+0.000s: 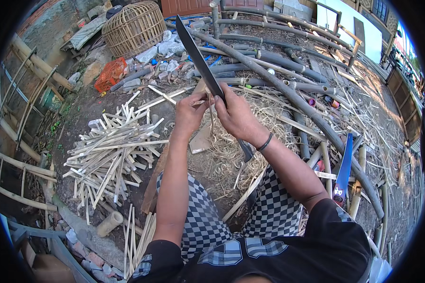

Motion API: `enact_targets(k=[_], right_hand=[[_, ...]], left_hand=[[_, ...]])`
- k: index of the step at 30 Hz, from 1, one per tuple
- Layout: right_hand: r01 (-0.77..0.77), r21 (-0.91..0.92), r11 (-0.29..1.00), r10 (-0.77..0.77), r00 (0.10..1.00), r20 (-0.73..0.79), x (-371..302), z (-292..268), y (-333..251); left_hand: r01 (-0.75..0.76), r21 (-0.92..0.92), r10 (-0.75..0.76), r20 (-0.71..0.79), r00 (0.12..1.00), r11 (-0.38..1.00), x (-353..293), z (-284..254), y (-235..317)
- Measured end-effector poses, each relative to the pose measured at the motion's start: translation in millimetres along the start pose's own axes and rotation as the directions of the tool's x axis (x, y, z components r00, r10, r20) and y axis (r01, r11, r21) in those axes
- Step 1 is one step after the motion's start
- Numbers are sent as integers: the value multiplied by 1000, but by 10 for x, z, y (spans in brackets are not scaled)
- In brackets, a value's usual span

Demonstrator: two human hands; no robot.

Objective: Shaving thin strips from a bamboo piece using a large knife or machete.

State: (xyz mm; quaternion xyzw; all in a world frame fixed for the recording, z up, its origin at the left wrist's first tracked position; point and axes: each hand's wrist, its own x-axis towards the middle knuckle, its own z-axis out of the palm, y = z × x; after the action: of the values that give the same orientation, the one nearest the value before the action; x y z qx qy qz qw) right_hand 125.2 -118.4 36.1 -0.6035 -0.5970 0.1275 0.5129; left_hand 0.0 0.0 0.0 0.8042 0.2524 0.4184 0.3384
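My right hand [237, 114] is closed on a machete [199, 59] whose long dark blade points up and to the far left. The curved end of its handle sticks out below my wrist. My left hand [190, 114] is closed, its fingers pinching a thin bamboo strip [211, 113] close beside the blade. The fingers of both hands nearly meet, and part of the strip is hidden by them. Under my hands lies a heap of curly bamboo shavings [222, 153], between my knees.
A pile of split bamboo sticks [113, 153] lies to my left, near a short bamboo piece [110, 223]. To my right are a blue handsaw [345, 165] and a long pole [311, 111]. Farther off are an orange crate [110, 74], a woven bamboo cage [133, 29] and stacked bamboo poles [288, 63].
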Motion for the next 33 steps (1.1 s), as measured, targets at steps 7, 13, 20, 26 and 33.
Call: enact_targets(k=[7,13,20,26,33], right_hand=[[54,-2,999,-54,998,-39,22,64,61],[43,-32,999,-44,999,-28,22,70,54],[-33,-119,992,33,999,-1,22,95,-23],[-26,-79,997,26,1000,-2,5,101,57],[-36,-80,996,32,998,-46,44,180,2]], left_hand=[[-30,-18,30,-14,999,999,20,-4,-73],[-45,16,45,-20,999,999,12,-2,-86],[-92,-35,90,-64,994,995,-10,29,-105],[-71,82,73,-16,997,994,-24,24,29],[-170,94,178,-88,980,981,-11,59,-72]])
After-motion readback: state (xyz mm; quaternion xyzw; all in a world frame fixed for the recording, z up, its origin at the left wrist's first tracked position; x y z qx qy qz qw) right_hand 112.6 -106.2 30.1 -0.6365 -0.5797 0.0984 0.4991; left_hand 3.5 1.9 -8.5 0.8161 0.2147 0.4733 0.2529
